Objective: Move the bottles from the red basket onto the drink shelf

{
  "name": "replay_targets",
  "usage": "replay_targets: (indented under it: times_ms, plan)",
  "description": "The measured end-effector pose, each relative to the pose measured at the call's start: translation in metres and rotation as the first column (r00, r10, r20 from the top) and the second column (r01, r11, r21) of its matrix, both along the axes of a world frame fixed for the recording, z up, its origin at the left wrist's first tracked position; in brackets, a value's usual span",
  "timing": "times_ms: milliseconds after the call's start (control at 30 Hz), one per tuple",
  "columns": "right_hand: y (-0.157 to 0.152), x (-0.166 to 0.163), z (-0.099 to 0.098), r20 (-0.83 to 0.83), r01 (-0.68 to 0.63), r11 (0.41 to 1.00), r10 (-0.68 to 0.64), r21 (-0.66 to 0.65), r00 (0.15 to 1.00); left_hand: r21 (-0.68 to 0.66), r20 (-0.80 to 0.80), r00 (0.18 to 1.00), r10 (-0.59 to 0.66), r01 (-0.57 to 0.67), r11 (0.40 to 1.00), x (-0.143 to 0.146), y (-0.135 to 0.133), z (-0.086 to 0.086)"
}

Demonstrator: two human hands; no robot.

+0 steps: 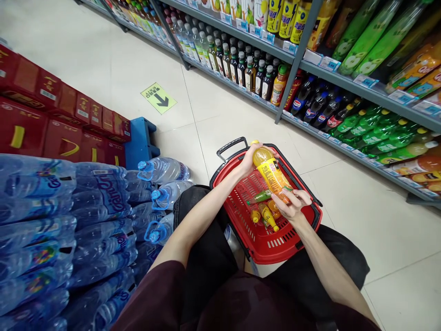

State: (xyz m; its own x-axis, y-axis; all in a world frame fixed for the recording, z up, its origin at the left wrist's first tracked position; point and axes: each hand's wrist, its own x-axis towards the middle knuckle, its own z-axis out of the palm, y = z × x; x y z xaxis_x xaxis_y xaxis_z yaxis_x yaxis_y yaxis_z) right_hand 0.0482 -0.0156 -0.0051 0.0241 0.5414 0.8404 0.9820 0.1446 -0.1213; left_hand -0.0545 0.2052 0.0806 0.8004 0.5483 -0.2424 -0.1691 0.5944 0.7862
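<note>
A large orange juice bottle [270, 172] with a yellow label lies tilted over a red shopping basket [272, 248] on the floor. My left hand [248, 161] is closed around the bottle's neck end near its yellow cap. My right hand [292, 204] grips the bottle's lower end. Inside the basket lie several smaller bottles: a green one [259, 197] and yellow-orange ones [267, 215]. The basket's black handle [231, 148] is folded out at the far side.
Shelves of drink bottles [241, 59] run along the right, with green soda bottles [372, 133] low down. Stacked packs of water bottles [69, 220] stand at my left, red cartons [51, 119] on a blue pallet [141, 140] behind them. A green arrow sticker [158, 98] marks the tiled floor.
</note>
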Motion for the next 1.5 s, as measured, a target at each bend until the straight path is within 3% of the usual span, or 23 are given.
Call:
replay_targets:
  times_ms: [100, 367, 933, 1233, 1500]
  plan:
    - [-0.002, 0.002, -0.002, -0.043, -0.009, 0.999, 0.008, -0.043, 0.999, -0.007, 0.008, 1.0, -0.017, 0.017, 1.0, 0.0, 0.0, -0.003]
    - [0.009, 0.001, 0.024, -0.007, -0.03, 0.998, 0.03, 0.055, 1.0, 0.001, 0.002, 1.0, -0.005, 0.005, 1.0, -0.001, 0.0, -0.004]
    - [0.016, 0.002, 0.028, -0.087, -0.053, 0.998, 0.055, 0.025, 0.995, 0.007, -0.004, 0.999, 0.035, -0.035, 0.999, -0.002, 0.0, 0.006]
    - [0.022, 0.0, 0.026, -0.243, 0.0, 0.999, -0.011, -0.043, 0.97, 0.063, 0.066, 0.995, 0.076, -0.08, 0.995, -0.002, -0.001, 0.005]
    - [0.034, -0.012, 0.035, -0.524, 0.061, 0.996, -0.083, -0.059, 0.848, 0.146, 0.059, 0.991, 0.117, -0.125, 0.981, -0.002, 0.001, 0.006]
